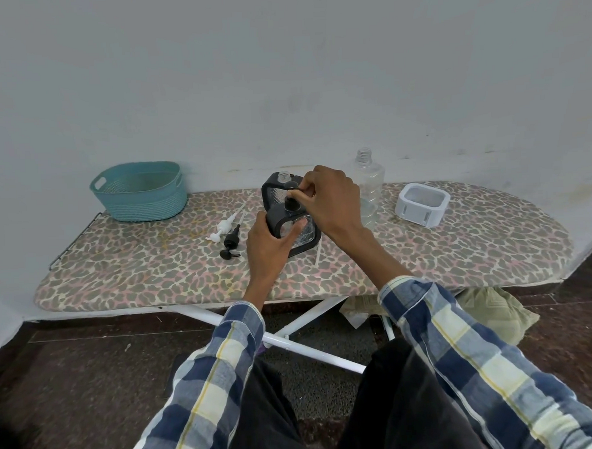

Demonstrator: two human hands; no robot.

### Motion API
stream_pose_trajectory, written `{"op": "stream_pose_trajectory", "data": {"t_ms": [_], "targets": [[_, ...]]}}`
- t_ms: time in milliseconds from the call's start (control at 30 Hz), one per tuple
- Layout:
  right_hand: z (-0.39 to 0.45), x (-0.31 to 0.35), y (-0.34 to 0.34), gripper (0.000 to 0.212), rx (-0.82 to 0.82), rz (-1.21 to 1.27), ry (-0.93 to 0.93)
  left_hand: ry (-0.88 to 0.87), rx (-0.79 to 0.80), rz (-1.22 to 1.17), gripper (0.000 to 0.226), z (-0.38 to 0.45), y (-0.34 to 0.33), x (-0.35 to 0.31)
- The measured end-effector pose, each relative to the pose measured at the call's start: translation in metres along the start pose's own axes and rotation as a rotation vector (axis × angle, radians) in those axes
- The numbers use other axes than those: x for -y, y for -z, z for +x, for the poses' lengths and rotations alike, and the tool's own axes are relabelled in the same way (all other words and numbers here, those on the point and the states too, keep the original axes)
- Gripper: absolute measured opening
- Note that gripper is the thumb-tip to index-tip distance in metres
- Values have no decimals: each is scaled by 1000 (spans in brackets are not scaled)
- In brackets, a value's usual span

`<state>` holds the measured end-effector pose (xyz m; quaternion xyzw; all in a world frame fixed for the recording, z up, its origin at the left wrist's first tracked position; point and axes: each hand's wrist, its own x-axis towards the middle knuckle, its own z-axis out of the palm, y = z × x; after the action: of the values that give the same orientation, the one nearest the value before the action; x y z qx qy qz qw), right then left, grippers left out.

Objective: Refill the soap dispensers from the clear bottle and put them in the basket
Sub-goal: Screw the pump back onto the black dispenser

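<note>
A teal basket (pixel 139 191) is sitting at the far left end of the leopard-print ironing board (pixel 423 253), close against the wall. To its right, 2 loose pump heads are lying on the cover just beside each other: a white pump (pixel 223 227) with its tube pointing away, and a black pump (pixel 231 244) nearer the person. Next comes the left hand (pixel 267 249), curling around the near black-framed dispenser (pixel 296 229) and gripping its left side, thumb across the clear front. A second black-framed dispenser (pixel 280 188) is standing right behind the first, its neck open. The right hand (pixel 330 198) is reaching over from the right, its fingers pinching the black pump top (pixel 291 204) seated on the near dispenser's neck. Behind that hand the clear bottle (pixel 368 185) is standing upright without a cap, partly hidden by the wrist. Farther right, well apart, a white-framed dispenser (pixel 422 204) is resting on the board. Both plaid sleeves (pixel 459 336) are stretching forward from below.
</note>
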<state>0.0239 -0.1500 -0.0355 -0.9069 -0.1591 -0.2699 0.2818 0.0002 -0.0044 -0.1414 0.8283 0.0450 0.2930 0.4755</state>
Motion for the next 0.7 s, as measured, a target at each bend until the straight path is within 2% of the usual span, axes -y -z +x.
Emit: {"op": "stream_pose_trajectory", "data": {"t_ms": [133,300,433,533,700], "targets": [[-6,6,-5,28,-23,26,-37,-9,8,-14,77,-3,1,0],[-12,3,-4,33,-6,56,-60,9,10,-9,78,-3,1,-3],[-19,-8,-8,64,123,-3,-102,63,62,-53,58,-2,0,-3],[-23,-12,-15,81,219,-32,-145,62,105,-107,57,-3,3,-6],[-26,5,-25,91,194,7,-107,-22,-32,-81,35,-5,15,-19]]}}
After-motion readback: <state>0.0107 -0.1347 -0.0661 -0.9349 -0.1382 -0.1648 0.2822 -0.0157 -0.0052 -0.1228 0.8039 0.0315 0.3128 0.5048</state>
